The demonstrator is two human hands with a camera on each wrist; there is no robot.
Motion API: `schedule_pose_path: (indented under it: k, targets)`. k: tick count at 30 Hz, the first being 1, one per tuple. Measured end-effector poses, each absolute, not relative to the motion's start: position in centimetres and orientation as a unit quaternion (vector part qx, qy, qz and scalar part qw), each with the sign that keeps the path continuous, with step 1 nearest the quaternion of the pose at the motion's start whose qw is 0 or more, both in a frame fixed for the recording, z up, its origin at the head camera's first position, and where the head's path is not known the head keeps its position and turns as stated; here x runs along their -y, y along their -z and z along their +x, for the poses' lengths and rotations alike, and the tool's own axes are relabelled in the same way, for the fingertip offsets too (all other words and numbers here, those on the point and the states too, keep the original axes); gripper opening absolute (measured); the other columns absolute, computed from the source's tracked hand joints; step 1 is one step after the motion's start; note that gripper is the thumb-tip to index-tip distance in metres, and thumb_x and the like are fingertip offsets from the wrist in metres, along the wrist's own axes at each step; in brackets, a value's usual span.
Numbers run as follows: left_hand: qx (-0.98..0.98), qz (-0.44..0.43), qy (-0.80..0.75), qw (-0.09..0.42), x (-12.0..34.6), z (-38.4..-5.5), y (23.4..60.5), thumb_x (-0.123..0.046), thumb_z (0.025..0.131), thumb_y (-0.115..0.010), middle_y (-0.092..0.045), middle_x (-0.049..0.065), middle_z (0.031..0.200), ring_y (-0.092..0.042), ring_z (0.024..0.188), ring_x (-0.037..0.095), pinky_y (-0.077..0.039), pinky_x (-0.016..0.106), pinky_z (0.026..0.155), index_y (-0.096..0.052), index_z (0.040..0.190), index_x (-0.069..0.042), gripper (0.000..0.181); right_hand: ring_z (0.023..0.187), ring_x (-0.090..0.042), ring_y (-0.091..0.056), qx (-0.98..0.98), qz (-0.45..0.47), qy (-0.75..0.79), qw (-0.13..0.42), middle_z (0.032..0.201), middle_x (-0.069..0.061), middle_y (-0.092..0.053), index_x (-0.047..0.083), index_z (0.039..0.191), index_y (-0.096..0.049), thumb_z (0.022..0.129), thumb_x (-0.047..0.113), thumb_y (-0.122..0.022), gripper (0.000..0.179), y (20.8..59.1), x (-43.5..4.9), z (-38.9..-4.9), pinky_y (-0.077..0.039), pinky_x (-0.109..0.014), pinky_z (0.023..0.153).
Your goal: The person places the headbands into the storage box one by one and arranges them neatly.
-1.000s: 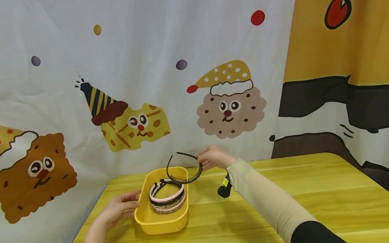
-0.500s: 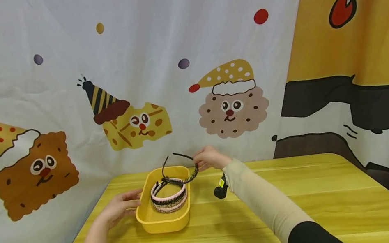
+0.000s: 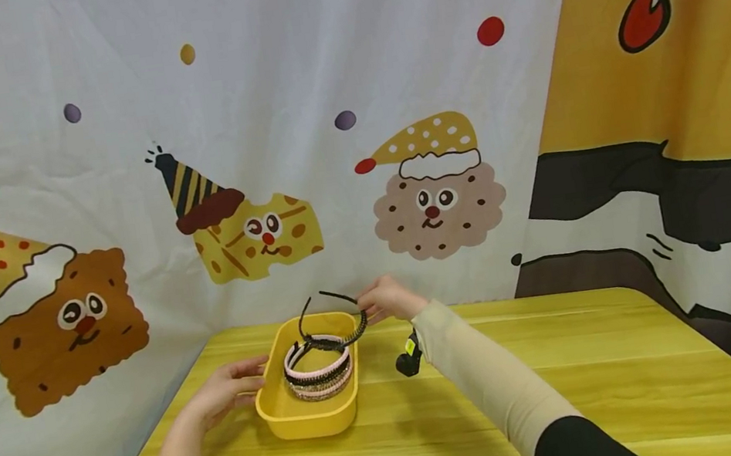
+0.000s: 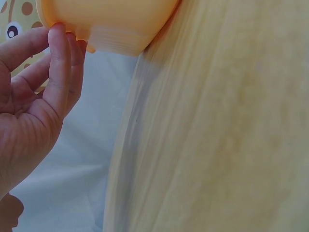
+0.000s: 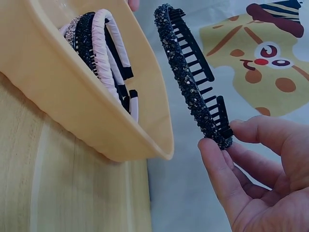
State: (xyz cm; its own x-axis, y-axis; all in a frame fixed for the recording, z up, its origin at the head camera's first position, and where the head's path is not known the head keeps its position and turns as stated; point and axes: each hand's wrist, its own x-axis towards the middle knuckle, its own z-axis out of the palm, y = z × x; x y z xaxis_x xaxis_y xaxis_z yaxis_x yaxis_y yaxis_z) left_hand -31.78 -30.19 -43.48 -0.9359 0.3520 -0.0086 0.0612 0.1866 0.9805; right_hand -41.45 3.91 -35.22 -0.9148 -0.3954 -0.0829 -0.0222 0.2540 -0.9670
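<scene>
My right hand [image 3: 391, 299] pinches one side of a black headband [image 5: 185, 79] between thumb and fingers. Dark glittering beads cover the band's outer face, and comb teeth line its inside. It hangs above the far right part of a yellow plastic bin [image 3: 311, 426]. Inside the bin lies a stack of headbands, with a pink headband [image 5: 101, 53] on top and black and glittery ones beneath. My left hand [image 3: 226, 392], its fingers fairly straight, touches the bin's left side with the fingertips [image 4: 58, 36]. The wrist view shows no grip around the rim.
The bin stands on a wood-grain table [image 3: 501, 396], near its far left part. Right behind the table hangs a white cloth [image 3: 285, 52] printed with cartoon biscuits and cheese. A black wrist device [image 3: 409, 362] sits under the right wrist.
My right hand has moved a little left and brought the black headband further over the bin, slightly lower. The left hand stays at the bin's side.
</scene>
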Motion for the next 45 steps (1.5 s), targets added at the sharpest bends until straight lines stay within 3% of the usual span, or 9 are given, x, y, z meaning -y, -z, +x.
schedule_pose_path:
  k: [6,11,19,33,45]
  targets:
    - [-0.760,0.136,-0.625,0.116,30.2,-31.7,43.4,-0.004,0.098,-0.053,-0.034,0.038,0.141,-0.052,0.118,0.042,-0.052,0.043,0.090,-0.025,0.147,0.014,0.059,0.084,-0.029,-0.063,-0.779,-0.131,0.593,0.158,0.115,-0.026,-0.060,-0.015,0.122,-0.058,0.090,0.001,-0.062,0.037,35.6,-3.3,-41.5,-0.056,-0.042,0.080]
    - [-0.760,0.135,-0.626,0.115,30.1,-31.6,43.4,-0.004,0.098,-0.053,-0.035,0.038,0.141,-0.053,0.118,0.042,-0.051,0.044,0.090,-0.025,0.147,0.014,0.058,0.078,-0.023,-0.062,-0.777,-0.131,0.593,0.163,0.121,-0.030,-0.056,-0.016,0.122,-0.058,0.090,0.001,-0.062,0.036,36.0,-2.8,-41.8,-0.058,-0.037,0.074]
    - [-0.760,0.135,-0.625,0.114,30.0,-31.6,43.3,-0.003,0.098,-0.052,-0.033,0.039,0.142,-0.052,0.118,0.043,-0.049,0.048,0.093,-0.025,0.147,0.014,0.058,0.076,-0.022,-0.063,-0.775,-0.140,0.596,0.155,0.116,-0.027,-0.060,-0.017,0.120,-0.058,0.089,-0.002,-0.063,0.035,36.3,-2.0,-41.5,-0.058,-0.039,0.074]
    - [-0.760,0.130,-0.627,0.111,30.0,-31.7,43.3,-0.007,0.097,-0.057,-0.034,0.037,0.142,-0.057,0.115,0.034,-0.052,0.041,0.089,-0.027,0.146,0.013,0.061,0.080,-0.028,-0.065,-0.790,-0.138,0.578,0.152,0.106,-0.022,-0.061,-0.015,0.108,-0.065,0.086,0.000,-0.066,0.027,37.1,-0.8,-41.3,-0.058,-0.040,0.072]
    - [-0.762,0.131,-0.624,0.109,30.0,-31.6,43.3,-0.008,0.097,-0.057,-0.037,0.036,0.140,-0.059,0.112,0.030,-0.052,0.042,0.089,-0.027,0.147,0.013,0.062,0.066,-0.026,-0.063,-0.799,-0.144,0.568,0.131,0.085,-0.019,-0.063,-0.017,0.090,-0.068,0.084,-0.003,-0.066,0.016,37.2,0.2,-40.7,-0.057,-0.047,0.073]
